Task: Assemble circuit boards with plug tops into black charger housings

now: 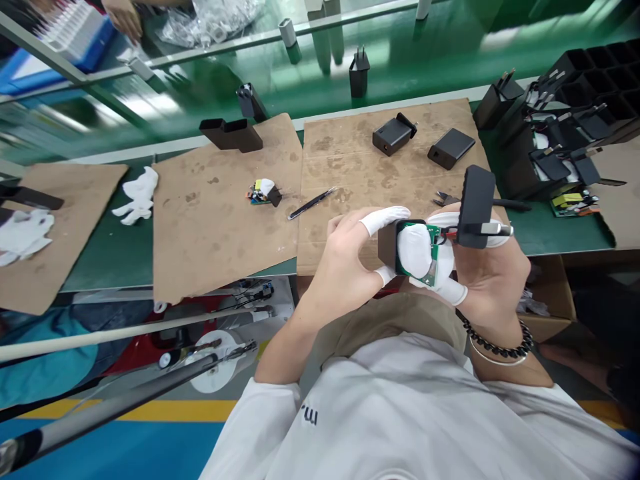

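Observation:
My left hand (345, 260), with white finger cots on thumb and forefinger, grips a black charger housing (387, 245). A green circuit board (434, 267) with a white pad (415, 250) sits at the housing's open end, apparently partly inside. My right hand (493, 277), also wearing finger cots, pinches this board from the right. Wires run from the board to a black plug cover (475, 200) standing up by the right fingers, its metal prongs pointing right. Cutters (447, 199) lie just behind the right hand. Tweezers (313, 203) rest beyond the left hand.
Cardboard sheets (210, 220) cover the green bench. A loose circuit assembly (264, 191) lies on one. Two black chargers (394, 135) (451, 148) are at the back. Several housings with plugs (540, 147) crowd the right. White gloves (137, 195) lie left. Another person's hand (124, 17) shows across the bench.

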`<state>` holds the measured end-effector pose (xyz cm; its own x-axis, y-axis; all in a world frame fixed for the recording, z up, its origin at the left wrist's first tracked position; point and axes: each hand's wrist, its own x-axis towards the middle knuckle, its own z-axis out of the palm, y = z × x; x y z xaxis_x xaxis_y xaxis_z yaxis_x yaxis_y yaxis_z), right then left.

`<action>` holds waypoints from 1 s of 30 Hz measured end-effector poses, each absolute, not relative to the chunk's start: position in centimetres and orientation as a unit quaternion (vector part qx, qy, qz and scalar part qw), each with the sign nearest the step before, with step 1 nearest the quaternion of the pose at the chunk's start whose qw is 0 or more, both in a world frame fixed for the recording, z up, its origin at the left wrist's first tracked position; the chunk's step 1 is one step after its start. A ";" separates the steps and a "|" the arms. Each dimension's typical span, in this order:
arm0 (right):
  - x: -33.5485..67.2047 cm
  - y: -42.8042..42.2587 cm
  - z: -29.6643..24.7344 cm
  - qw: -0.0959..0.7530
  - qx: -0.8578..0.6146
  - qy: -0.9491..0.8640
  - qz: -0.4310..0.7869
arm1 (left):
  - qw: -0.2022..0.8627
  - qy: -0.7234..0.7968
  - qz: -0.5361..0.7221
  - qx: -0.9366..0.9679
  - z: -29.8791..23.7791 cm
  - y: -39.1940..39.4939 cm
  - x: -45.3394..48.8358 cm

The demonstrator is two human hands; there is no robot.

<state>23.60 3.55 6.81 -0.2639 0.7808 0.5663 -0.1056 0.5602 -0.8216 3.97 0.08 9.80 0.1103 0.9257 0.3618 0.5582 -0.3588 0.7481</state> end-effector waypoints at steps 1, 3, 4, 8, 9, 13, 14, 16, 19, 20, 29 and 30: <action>23.6 3.6 6.7 0.553 -0.247 -0.688 0.400 | 0.218 0.521 0.415 0.713 9.8 0.1 3.9; 23.5 3.6 6.7 0.552 -0.251 -0.689 0.397 | 0.217 0.518 0.417 0.715 9.8 0.0 3.9; 23.4 3.6 6.8 0.552 -0.253 -0.690 0.394 | 0.218 0.517 0.418 0.715 9.8 0.0 3.9; 23.3 3.4 7.2 0.545 -0.260 -0.698 0.384 | 0.222 0.513 0.423 0.713 9.6 0.0 3.8; 23.3 3.3 7.3 0.538 -0.268 -0.701 0.383 | 0.221 0.511 0.425 0.714 9.5 0.0 3.7; 23.6 3.0 7.4 0.512 -0.298 -0.718 0.365 | 0.208 0.510 0.418 0.722 9.3 0.0 3.6; 23.6 2.9 7.4 0.509 -0.299 -0.723 0.359 | 0.206 0.516 0.412 0.722 9.3 -0.1 3.6; 23.7 2.8 7.4 0.504 -0.294 -0.731 0.353 | 0.203 0.530 0.400 0.720 9.3 -0.1 3.6; 23.6 2.6 7.3 0.508 -0.285 -0.734 0.349 | 0.202 0.536 0.401 0.715 9.2 -0.2 3.6; 23.6 2.6 7.3 0.511 -0.284 -0.734 0.347 | 0.203 0.534 0.404 0.715 9.1 -0.2 3.5; 23.3 2.6 7.9 0.483 -0.302 -0.742 0.355 | 0.241 0.541 0.423 0.686 8.3 0.0 3.7; 23.5 2.7 8.0 0.458 -0.310 -0.743 0.378 | 0.252 0.548 0.423 0.676 8.1 0.2 3.7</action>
<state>23.52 2.74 8.01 -0.3885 0.8058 0.4469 0.1138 0.5233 -0.8445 3.68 0.16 8.10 0.0415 0.9545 0.2954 0.5271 -0.2721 0.8050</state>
